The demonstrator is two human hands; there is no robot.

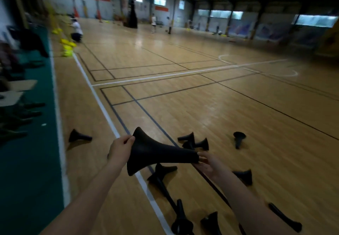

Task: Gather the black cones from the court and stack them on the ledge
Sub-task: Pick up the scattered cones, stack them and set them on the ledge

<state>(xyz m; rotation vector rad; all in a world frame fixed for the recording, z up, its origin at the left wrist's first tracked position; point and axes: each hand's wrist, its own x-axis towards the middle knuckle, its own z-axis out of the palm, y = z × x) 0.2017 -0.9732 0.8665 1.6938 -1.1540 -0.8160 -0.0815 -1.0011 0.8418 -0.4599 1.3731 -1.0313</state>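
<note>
From the head view, you are holding one black cone (156, 152) sideways above the wooden court floor (220, 106), over the white sideline (102, 106). Your left hand (120, 147) is pinching the rim of its wide base, while your right hand (211, 163) is closing its fingers around the narrow tip. More black cones are lying toppled on the floor: a cluster (194, 142) just beyond your right hand, one alone (78, 136) near the green border strip (36, 143), others (161, 175) lying below your arms.
</note>
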